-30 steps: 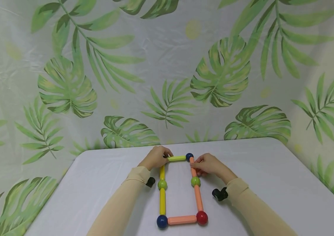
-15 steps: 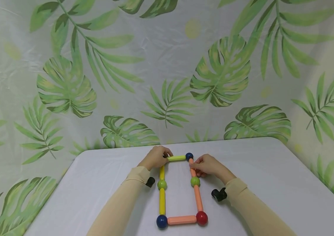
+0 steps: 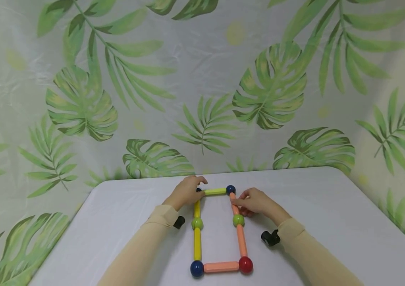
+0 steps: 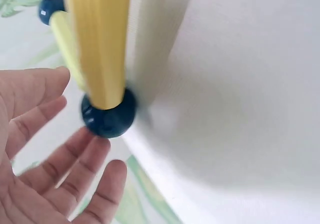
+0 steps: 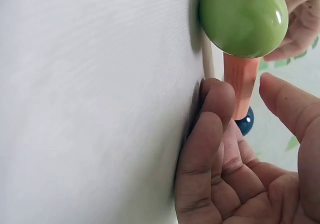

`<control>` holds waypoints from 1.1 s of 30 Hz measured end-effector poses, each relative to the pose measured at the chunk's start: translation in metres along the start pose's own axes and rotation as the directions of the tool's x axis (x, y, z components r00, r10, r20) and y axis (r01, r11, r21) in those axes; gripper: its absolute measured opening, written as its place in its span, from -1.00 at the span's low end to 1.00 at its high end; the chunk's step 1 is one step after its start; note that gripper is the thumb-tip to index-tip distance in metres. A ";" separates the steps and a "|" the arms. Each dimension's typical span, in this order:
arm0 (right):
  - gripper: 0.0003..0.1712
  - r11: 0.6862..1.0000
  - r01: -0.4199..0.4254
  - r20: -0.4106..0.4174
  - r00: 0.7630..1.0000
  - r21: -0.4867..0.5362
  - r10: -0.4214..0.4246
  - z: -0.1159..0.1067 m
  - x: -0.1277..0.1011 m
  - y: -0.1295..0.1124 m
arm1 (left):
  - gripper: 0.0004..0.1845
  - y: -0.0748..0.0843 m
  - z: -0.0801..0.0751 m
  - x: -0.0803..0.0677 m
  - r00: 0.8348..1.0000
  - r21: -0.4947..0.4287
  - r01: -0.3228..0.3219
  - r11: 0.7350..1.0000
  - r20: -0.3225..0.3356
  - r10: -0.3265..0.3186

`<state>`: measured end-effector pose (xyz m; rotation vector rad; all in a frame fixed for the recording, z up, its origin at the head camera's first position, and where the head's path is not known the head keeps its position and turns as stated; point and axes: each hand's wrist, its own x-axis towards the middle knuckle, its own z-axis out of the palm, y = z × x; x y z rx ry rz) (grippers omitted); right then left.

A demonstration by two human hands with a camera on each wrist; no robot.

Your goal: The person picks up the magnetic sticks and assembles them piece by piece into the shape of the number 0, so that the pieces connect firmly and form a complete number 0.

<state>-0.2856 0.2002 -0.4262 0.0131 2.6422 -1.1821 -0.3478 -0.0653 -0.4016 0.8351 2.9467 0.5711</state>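
In the head view, a rectangular frame of rods and balls (image 3: 220, 228) is lying at the lower centre of the frame on the white worktop (image 3: 331, 222). The left hand (image 3: 185, 192) is sitting over its upper left corner, and the right hand (image 3: 256, 201) is resting against the upper orange rod (image 3: 234, 203) on the right side.

In the left wrist view, the left hand's fingers (image 4: 75, 161) are spreading loosely open just beside a dark blue ball (image 4: 108, 115) at the end of a yellow rod (image 4: 100, 38), seemingly without touching it.

In the right wrist view, the right hand's fingers (image 5: 210, 129) and thumb are lying on either side of the orange rod below the green ball (image 5: 243, 17), relaxed rather than pinching.
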 end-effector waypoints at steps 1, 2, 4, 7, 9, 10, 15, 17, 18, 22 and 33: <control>-0.58 1.000 0.012 -0.002 1.000 -0.018 -0.012 -0.001 -0.002 0.001 | -0.62 0.001 -0.002 -0.005 1.000 0.001 -0.007 1.000 -0.011 0.007; -0.59 0.999 0.027 -0.005 1.000 -0.035 -0.027 -0.003 -0.005 0.002 | -0.61 0.002 -0.005 -0.010 1.000 0.001 -0.012 1.000 -0.021 0.012; -0.63 0.996 0.062 -0.008 0.998 -0.065 -0.063 -0.006 -0.011 0.003 | -0.62 0.003 -0.009 -0.020 0.999 -0.014 -0.016 1.000 -0.035 0.015; -0.65 0.989 0.115 0.008 0.993 -0.091 -0.114 -0.009 -0.020 0.006 | -0.65 0.005 -0.013 -0.037 0.999 -0.057 -0.004 0.998 -0.032 0.002; -0.64 0.985 0.143 0.025 0.990 -0.095 -0.141 -0.010 -0.025 0.008 | -0.67 0.005 -0.013 -0.047 1.000 -0.092 0.000 0.996 -0.021 -0.002; -0.64 0.983 0.158 0.036 0.987 -0.093 -0.156 -0.010 -0.027 0.009 | -0.68 0.005 -0.012 -0.052 1.000 -0.105 -0.002 0.994 -0.015 0.001; -0.60 0.969 0.240 0.081 0.969 -0.057 -0.235 -0.010 -0.036 0.017 | -0.68 0.004 -0.006 -0.073 0.999 -0.173 -0.034 0.984 0.002 0.035; -0.59 0.960 0.276 0.105 0.957 -0.034 -0.272 -0.011 -0.038 0.020 | -0.66 0.003 -0.004 -0.080 0.999 -0.208 -0.035 0.978 0.022 0.040; -0.59 0.954 0.298 0.118 0.949 -0.026 -0.293 -0.011 -0.038 0.021 | -0.64 0.004 -0.003 -0.083 0.998 -0.228 -0.033 0.973 0.037 0.042; -0.62 0.937 0.348 0.148 0.927 -0.003 -0.344 -0.012 -0.040 0.023 | -0.58 0.006 0.004 -0.090 0.993 -0.294 -0.015 0.956 0.111 0.049; -0.73 0.915 0.404 0.157 0.905 -0.022 -0.396 -0.009 -0.041 0.021 | -0.77 0.012 0.017 -0.097 0.994 -0.320 0.002 0.948 0.108 0.034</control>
